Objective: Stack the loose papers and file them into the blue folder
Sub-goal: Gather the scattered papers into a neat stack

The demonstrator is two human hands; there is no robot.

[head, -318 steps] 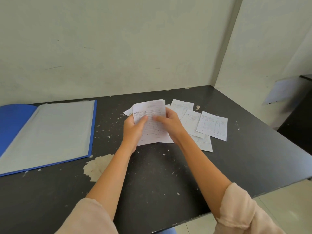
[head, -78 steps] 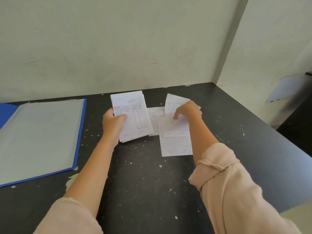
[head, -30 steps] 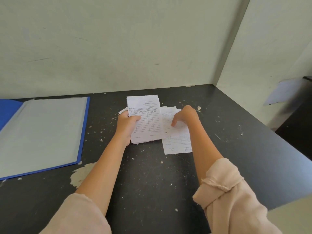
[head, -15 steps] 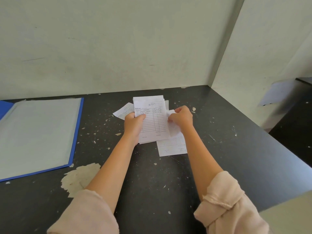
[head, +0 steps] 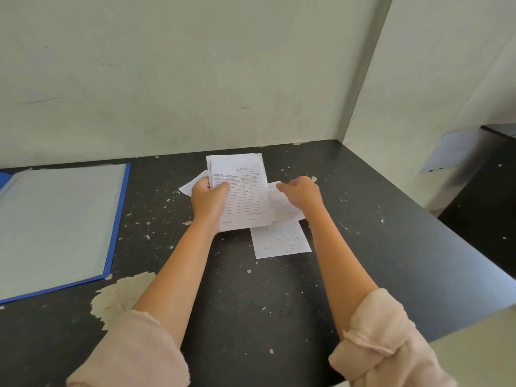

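My left hand grips a stack of white receipt slips by its left edge, thumb on the top sheet, held above the black table. My right hand pinches one loose slip just right of the stack, lifted off the table. Another slip lies flat below it, and a corner of one more slip shows behind my left hand. The blue folder lies open at the far left with a grey sheet inside.
Pale walls close the table at the back and right, meeting in a corner. The table's front right edge drops to a light floor. A patch of peeled surface sits near the folder's corner. A dark cabinet stands at right.
My right hand has lifted the slip it was pinching and drawn it away from the stack slightly to the right. The stack in my left hand has stayed in place.
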